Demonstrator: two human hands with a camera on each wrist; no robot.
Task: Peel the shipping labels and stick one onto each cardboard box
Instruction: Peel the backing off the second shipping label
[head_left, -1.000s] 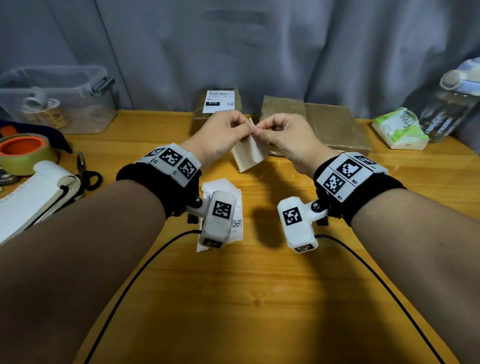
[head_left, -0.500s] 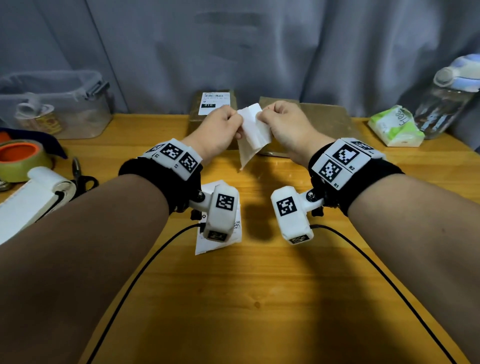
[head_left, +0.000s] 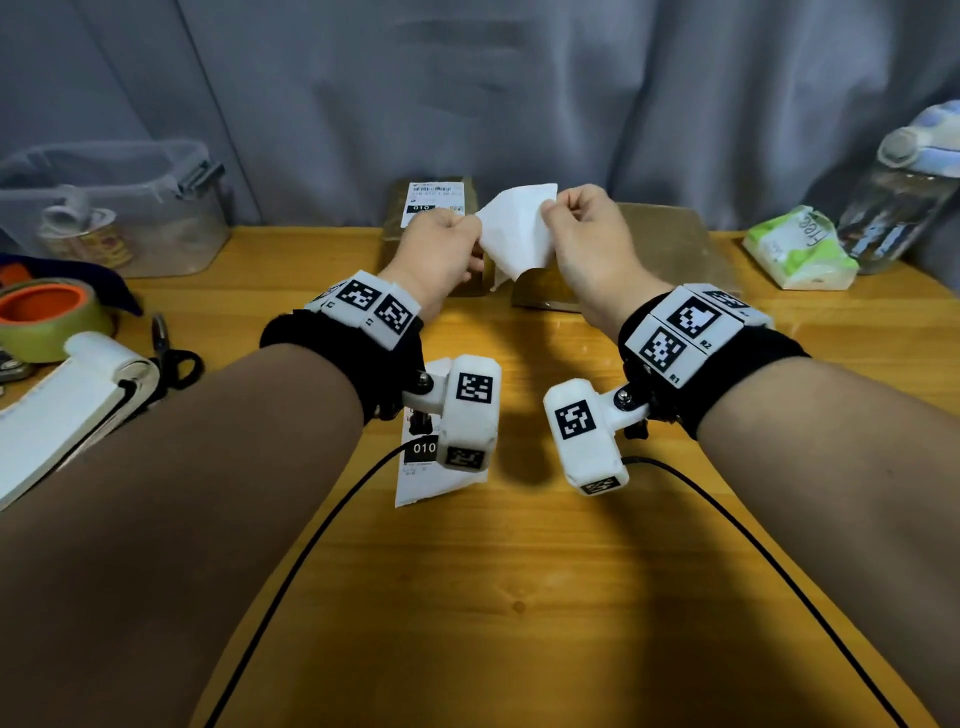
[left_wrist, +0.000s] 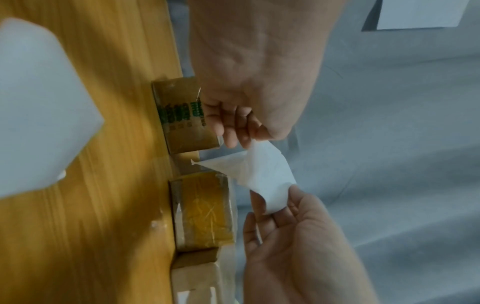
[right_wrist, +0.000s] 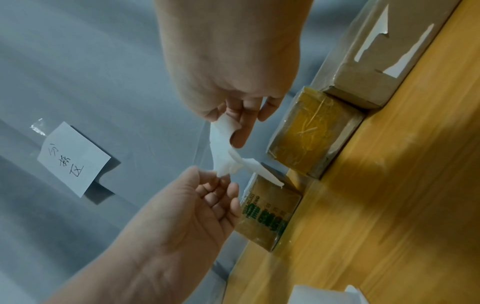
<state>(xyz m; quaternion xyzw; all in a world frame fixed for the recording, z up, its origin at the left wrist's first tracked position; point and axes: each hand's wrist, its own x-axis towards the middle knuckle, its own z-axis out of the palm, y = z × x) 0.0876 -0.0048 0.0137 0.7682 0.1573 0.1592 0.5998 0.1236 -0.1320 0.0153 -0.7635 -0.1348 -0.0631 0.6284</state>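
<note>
A white label sheet (head_left: 517, 234) hangs above the table's far side, held between both hands. My left hand (head_left: 475, 236) pinches its left edge and my right hand (head_left: 548, 208) pinches its top right corner. In the wrist views the sheet (left_wrist: 259, 170) (right_wrist: 223, 156) parts into two layers. Behind stands a small cardboard box (head_left: 431, 202) with a printed label on top. A flatter brown box (head_left: 665, 244) lies to its right, and a third box (right_wrist: 376, 61) shows in the right wrist view. Another printed label (head_left: 421, 467) lies on the table under my left wrist.
At the left are a clear plastic bin (head_left: 104, 208), a tape roll (head_left: 47, 317), scissors (head_left: 171, 353) and a white label roll (head_left: 67, 405). A tissue pack (head_left: 800, 249) and a water bottle (head_left: 904, 192) stand at the right. A grey curtain backs the table.
Both hands have risen and drawn apart. The sheet, pinched at one point before, now spreads wide between them.
</note>
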